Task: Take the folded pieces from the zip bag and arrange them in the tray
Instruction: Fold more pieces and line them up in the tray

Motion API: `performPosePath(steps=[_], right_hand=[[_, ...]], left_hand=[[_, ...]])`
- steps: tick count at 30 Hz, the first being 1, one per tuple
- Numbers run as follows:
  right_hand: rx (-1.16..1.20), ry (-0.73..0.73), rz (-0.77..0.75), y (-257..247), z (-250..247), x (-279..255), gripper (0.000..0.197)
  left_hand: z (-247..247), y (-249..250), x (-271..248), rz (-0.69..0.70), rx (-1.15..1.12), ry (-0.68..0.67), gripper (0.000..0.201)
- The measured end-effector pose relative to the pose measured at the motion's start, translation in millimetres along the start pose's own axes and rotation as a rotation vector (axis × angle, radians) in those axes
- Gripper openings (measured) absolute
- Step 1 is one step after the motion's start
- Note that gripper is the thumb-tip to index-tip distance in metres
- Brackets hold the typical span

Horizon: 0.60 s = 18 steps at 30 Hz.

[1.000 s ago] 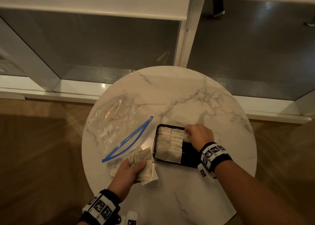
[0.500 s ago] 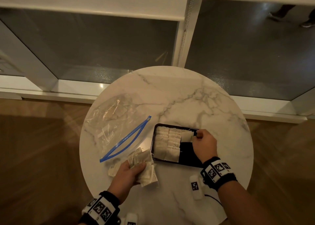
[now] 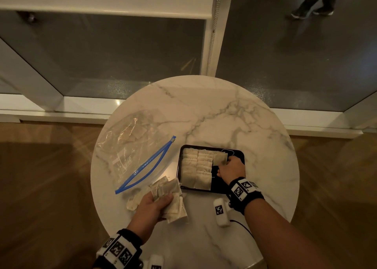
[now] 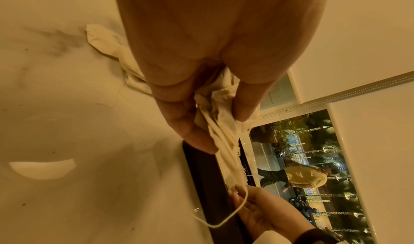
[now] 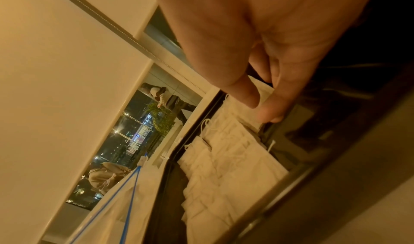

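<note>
A black tray (image 3: 236,153) sits on the round marble table (image 3: 204,113), with two columns of cream folded pieces (image 3: 196,167) filling its left part. My right hand (image 3: 231,167) pinches one folded piece (image 3: 219,158) at the top of a third column; thumb and finger press its edge (image 5: 261,101) in the right wrist view. My left hand (image 3: 155,204) grips a bunch of folded pieces (image 3: 173,199) near the tray's near-left corner, also seen bunched between thumb and fingers (image 4: 215,124). The clear zip bag (image 3: 130,146) with a blue zip strip (image 3: 146,164) lies open at the left.
A few loose folded pieces (image 3: 132,202) lie on the table beside my left hand. A small white tagged device (image 3: 220,211) with a cable rests near the table's front. Windows and a white sill stand beyond the table; wooden floor surrounds it.
My right hand has slid rightward and slightly nearer along the tray's far edge, bringing its piece to the top of a third column. The left hand stays with its bunch.
</note>
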State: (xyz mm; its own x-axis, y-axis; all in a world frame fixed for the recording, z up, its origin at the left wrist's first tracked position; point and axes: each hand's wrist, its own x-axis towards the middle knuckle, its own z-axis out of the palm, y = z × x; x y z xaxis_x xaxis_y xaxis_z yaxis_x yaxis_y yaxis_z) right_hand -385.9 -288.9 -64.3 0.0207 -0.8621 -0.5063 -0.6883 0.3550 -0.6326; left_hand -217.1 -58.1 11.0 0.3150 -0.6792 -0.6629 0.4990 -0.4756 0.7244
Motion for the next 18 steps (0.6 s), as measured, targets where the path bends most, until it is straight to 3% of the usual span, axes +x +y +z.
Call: performPosePath(steps=[8,18], right_hand=[[-0.134,0.027,-0.052,-15,-11,-22,0.014],[-0.136,0.072,-0.067,-14,-11,-22,0.022]], left_hand=[[-2,-4,2,0.000,0.021,0.007,0.030],[2,4,1,0.012,0.016,-0.001,0.028]])
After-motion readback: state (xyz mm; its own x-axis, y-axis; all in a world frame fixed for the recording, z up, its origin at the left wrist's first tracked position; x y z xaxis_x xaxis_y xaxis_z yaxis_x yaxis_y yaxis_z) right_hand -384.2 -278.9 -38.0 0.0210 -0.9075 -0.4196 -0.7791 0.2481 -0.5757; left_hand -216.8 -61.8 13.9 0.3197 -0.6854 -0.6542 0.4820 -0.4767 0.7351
